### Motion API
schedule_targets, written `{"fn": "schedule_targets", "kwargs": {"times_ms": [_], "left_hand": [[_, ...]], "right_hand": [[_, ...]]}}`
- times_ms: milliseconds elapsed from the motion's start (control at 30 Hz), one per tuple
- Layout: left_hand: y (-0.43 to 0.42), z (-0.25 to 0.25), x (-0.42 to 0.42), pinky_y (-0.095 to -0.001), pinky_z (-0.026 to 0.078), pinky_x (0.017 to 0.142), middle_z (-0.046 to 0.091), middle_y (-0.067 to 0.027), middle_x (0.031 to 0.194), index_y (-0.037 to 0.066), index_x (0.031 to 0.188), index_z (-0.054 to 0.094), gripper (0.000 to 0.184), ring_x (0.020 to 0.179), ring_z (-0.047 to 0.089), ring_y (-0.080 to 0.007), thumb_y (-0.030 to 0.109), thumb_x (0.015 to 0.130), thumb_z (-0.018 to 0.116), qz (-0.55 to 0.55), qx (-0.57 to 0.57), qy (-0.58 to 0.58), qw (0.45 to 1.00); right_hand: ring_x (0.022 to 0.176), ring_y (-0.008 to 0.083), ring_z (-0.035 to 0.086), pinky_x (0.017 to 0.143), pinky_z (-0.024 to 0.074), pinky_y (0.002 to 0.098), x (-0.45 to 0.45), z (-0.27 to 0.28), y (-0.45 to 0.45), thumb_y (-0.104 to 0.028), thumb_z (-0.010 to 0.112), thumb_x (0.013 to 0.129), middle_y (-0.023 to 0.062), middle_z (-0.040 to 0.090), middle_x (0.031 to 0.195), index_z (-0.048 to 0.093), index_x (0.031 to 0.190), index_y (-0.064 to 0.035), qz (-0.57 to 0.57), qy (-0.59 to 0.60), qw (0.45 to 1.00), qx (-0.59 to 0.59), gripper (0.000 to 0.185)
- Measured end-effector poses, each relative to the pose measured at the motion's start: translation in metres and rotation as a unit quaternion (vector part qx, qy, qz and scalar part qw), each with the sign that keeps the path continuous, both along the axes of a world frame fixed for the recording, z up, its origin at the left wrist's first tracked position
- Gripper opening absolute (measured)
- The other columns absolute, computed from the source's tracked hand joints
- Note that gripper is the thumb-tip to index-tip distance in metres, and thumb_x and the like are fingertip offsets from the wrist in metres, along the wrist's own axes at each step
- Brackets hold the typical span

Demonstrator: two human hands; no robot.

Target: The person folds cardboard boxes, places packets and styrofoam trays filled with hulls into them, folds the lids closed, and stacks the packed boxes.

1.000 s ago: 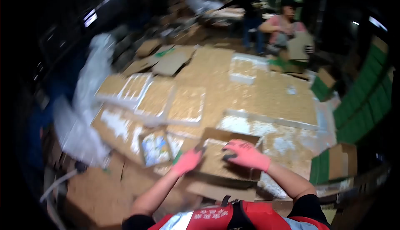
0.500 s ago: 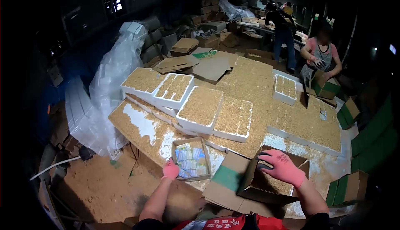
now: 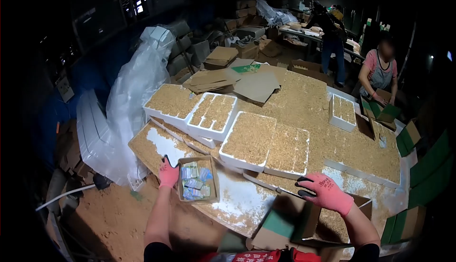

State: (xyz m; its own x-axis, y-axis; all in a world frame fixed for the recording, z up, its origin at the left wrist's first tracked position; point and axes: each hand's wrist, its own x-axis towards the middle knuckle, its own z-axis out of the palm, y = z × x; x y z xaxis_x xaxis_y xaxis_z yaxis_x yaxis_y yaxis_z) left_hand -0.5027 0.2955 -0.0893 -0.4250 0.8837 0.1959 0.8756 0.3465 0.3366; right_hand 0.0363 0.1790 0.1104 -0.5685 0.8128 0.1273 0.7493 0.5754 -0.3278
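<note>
My left hand [image 3: 168, 173], in a pink glove with dark fingertips, is at the left side of a small open cardboard box [image 3: 216, 179]. Its fingers are apart; whether it touches the box wall I cannot tell. Inside that box lie several printed packets [image 3: 194, 183], white, green and blue. Over an open larger carton [image 3: 311, 219] hovers my right hand [image 3: 325, 193], gloved alike, fingers spread and holding nothing visible. Tan granular material [image 3: 332, 226] shows in the carton, partly hidden by my hand and forearm. A green-striped flap [image 3: 280, 221] folds out to its left.
White foam boxes [image 3: 247, 141] filled with tan granules stand across the granule-strewn table [image 3: 237, 198]. Flattened cardboard [image 3: 256, 86] lies behind them. Plastic-wrapped white stacks [image 3: 137, 77] rise at left. A co-worker [image 3: 380, 72] handles a carton at the far right; another person [image 3: 330, 39] stands farther back.
The small box of packets has shifted left along the table, with my left hand beside it. My right hand has moved toward the carton's far left edge. The co-worker now bends over the carton.
</note>
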Motion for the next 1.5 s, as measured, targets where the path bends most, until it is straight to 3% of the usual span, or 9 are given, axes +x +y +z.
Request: {"fn": "schedule_targets", "kwargs": {"times_ms": [100, 233, 467, 533, 767, 933, 1067, 1333, 1500], "left_hand": [[0.117, 0.093, 0.005, -0.0462, 0.036, 0.105, 0.047, -0.0236, 0.134, -0.002, 0.138, 0.040, 0.079, 0.124, 0.044, -0.0408, 0.026, 0.073, 0.077, -0.108, 0.223, 0.050, 0.967], [0.300, 0.122, 0.055, -0.0485, 0.016, 0.118, 0.027, -0.0173, 0.154, 0.005, 0.149, 0.028, 0.100, 0.144, 0.017, -0.0402, 0.048, 0.072, 0.075, -0.231, 0.117, 0.108, 0.960], [0.488, 0.076, 0.069, -0.0523, 0.034, 0.110, 0.026, -0.0153, 0.156, 0.009, 0.152, 0.022, 0.104, 0.140, 0.031, -0.0395, 0.062, 0.074, 0.067, -0.165, -0.237, 0.041, 0.957], [0.518, 0.038, 0.044, -0.0437, 0.039, 0.107, 0.040, -0.0156, 0.149, 0.007, 0.145, 0.037, 0.093, 0.135, 0.042, -0.0311, 0.061, 0.076, 0.067, -0.184, -0.152, 0.086, 0.967], [0.514, 0.075, 0.105, -0.0380, 0.053, 0.078, 0.070, -0.0123, 0.100, 0.003, 0.115, 0.059, 0.029, 0.090, 0.068, -0.0283, 0.007, 0.089, 0.047, -0.365, 0.013, 0.316, 0.875], [0.407, 0.128, 0.269, -0.0389, 0.053, 0.071, 0.065, -0.0109, 0.099, 0.010, 0.120, 0.055, 0.035, 0.087, 0.066, -0.0278, 0.010, 0.085, 0.052, -0.525, 0.205, 0.188, 0.804], [0.354, 0.098, 0.382, -0.0388, 0.048, 0.081, 0.064, -0.0085, 0.103, 0.012, 0.100, 0.066, 0.024, 0.098, 0.062, -0.0260, 0.023, 0.094, 0.045, -0.630, 0.090, 0.379, 0.672], [0.278, 0.177, 0.446, -0.0395, 0.043, 0.085, 0.055, -0.0128, 0.113, 0.015, 0.122, 0.058, 0.037, 0.108, 0.052, -0.0300, 0.017, 0.085, 0.058, -0.625, 0.234, 0.326, 0.670], [0.197, 0.235, 0.469, -0.0404, 0.049, 0.082, 0.059, -0.0125, 0.100, 0.013, 0.101, 0.065, 0.024, 0.097, 0.058, -0.0320, 0.013, 0.077, 0.068, -0.659, 0.322, 0.095, 0.673]], "right_hand": [[0.101, 0.0300, 0.059, 0.088, 0.0470, 0.0391, -0.020, 0.006, 0.022, -0.023, 0.070, 0.083, 0.0087, 0.062, 0.109, 0.064, 0.109, -0.0099, -0.047, 0.006, 0.999, -0.016, 0.030], [0.102, 0.0312, 0.059, 0.089, 0.0479, 0.0392, -0.056, 0.007, 0.055, -0.018, 0.074, 0.079, 0.0105, 0.063, 0.109, 0.065, 0.110, -0.0103, -0.164, 0.042, 0.985, -0.025, 0.034], [0.101, 0.0322, 0.060, 0.086, 0.0495, 0.0412, -0.091, 0.015, 0.059, -0.017, 0.073, 0.077, 0.0118, 0.064, 0.108, 0.064, 0.109, -0.0088, -0.283, -0.016, 0.956, -0.077, 0.034], [0.102, 0.0324, 0.060, 0.087, 0.0488, 0.0414, -0.096, 0.023, 0.057, -0.018, 0.073, 0.079, 0.0118, 0.064, 0.109, 0.065, 0.109, -0.0088, -0.322, -0.011, 0.943, -0.087, 0.032], [0.104, 0.0313, 0.058, 0.089, 0.0468, 0.0407, -0.105, 0.016, 0.048, -0.019, 0.072, 0.080, 0.0114, 0.062, 0.111, 0.065, 0.109, -0.0097, -0.352, -0.005, 0.933, -0.079, 0.032], [0.102, 0.0312, 0.058, 0.090, 0.0460, 0.0404, -0.109, 0.012, 0.025, -0.020, 0.073, 0.080, 0.0109, 0.062, 0.111, 0.064, 0.112, -0.0106, -0.385, 0.010, 0.921, -0.053, 0.034], [0.102, 0.0307, 0.058, 0.089, 0.0461, 0.0402, -0.110, 0.027, 0.013, -0.021, 0.070, 0.083, 0.0098, 0.062, 0.111, 0.063, 0.110, -0.0100, -0.359, -0.003, 0.932, -0.048, 0.031], [0.107, 0.0315, 0.057, 0.092, 0.0463, 0.0401, -0.077, 0.016, -0.121, -0.020, 0.071, 0.081, 0.0115, 0.060, 0.115, 0.062, 0.115, -0.0096, -0.460, 0.026, 0.887, -0.038, 0.037], [0.111, 0.0314, 0.057, 0.096, 0.0457, 0.0392, -0.038, 0.011, -0.191, -0.020, 0.071, 0.081, 0.0112, 0.060, 0.119, 0.062, 0.117, -0.0103, -0.466, 0.083, 0.881, -0.004, 0.038]]}}
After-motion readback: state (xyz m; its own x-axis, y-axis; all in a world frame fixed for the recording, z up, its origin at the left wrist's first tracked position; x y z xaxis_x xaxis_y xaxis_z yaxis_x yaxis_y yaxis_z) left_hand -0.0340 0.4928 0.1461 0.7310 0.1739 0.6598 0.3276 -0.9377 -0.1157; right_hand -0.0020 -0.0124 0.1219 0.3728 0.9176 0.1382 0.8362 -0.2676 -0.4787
